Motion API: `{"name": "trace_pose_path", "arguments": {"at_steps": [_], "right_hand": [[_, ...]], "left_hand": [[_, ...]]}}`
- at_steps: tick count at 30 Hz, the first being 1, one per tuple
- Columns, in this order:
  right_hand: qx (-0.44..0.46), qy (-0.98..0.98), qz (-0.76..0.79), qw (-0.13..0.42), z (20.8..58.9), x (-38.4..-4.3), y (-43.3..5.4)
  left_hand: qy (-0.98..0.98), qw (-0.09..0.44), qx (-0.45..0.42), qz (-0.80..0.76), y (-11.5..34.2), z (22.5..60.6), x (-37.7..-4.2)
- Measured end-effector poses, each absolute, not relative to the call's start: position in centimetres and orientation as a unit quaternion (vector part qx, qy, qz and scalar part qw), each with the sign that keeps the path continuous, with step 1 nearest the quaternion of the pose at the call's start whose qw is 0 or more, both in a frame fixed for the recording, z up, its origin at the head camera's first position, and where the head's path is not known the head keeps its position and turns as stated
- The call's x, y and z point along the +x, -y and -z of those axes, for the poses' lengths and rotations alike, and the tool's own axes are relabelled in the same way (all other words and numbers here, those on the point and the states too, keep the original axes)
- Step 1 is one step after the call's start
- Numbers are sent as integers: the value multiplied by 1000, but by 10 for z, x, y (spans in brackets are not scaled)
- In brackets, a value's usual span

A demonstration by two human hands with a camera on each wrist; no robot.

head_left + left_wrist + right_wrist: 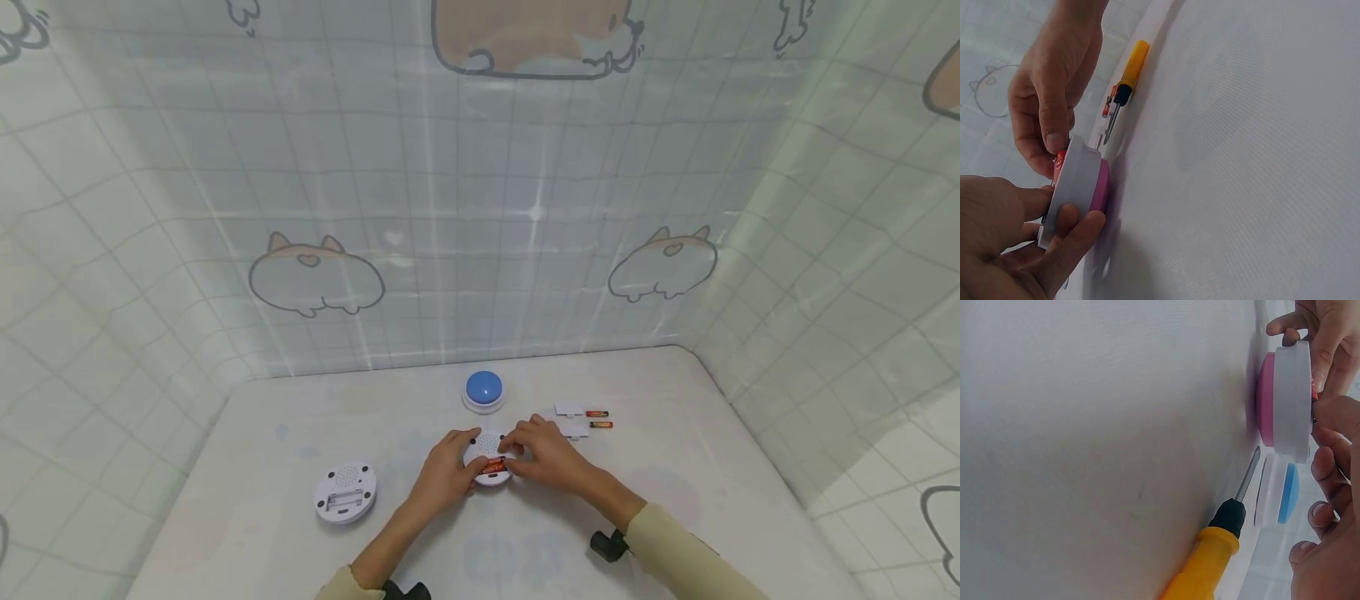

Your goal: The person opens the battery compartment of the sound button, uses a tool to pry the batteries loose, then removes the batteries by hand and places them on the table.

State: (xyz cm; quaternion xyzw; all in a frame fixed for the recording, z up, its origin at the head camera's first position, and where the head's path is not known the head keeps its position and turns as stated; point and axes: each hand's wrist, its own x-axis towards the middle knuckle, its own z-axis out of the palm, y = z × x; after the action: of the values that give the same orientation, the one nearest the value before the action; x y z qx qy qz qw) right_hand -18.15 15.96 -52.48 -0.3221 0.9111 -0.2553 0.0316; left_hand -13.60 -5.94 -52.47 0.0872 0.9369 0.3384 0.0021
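A round white push-button unit (487, 442) with a pink dome (1100, 187) lies upside down between the hands, its battery slot facing up. My left hand (444, 473) grips it by the side, with the thumb over the slot. Two red AAA batteries (492, 467) lie in or at that slot. Fingertips of my right hand (551, 457) pinch the end of one battery at the right; whether it is fully seated is hidden by the fingers. A similar white unit (346, 493) lies upside down at the left, its slot bare.
A blue-domed button (483, 388) stands behind the hands. Two white covers (568, 409) and two batteries (600, 425) lie at the right. A screwdriver with a yellow handle (1210, 562) rests on the table near the right hand. Patterned curtain walls (480, 208) surround the table.
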Motion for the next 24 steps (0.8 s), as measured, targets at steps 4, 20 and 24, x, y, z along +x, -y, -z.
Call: {"name": "trace_pose_path", "arguments": {"at_steps": [4, 20, 24], "right_hand": [[-324, -913, 247, 29, 525, -182, -158], [-324, -919, 223, 22, 520, -182, -154], [-321, -919, 229, 23, 519, -180, -154]], "left_hand": [[-937, -1, 91, -338, 60, 526, -137], [-938, -4, 95, -334, 61, 526, -138], [-937, 2, 92, -337, 61, 525, -137]]}}
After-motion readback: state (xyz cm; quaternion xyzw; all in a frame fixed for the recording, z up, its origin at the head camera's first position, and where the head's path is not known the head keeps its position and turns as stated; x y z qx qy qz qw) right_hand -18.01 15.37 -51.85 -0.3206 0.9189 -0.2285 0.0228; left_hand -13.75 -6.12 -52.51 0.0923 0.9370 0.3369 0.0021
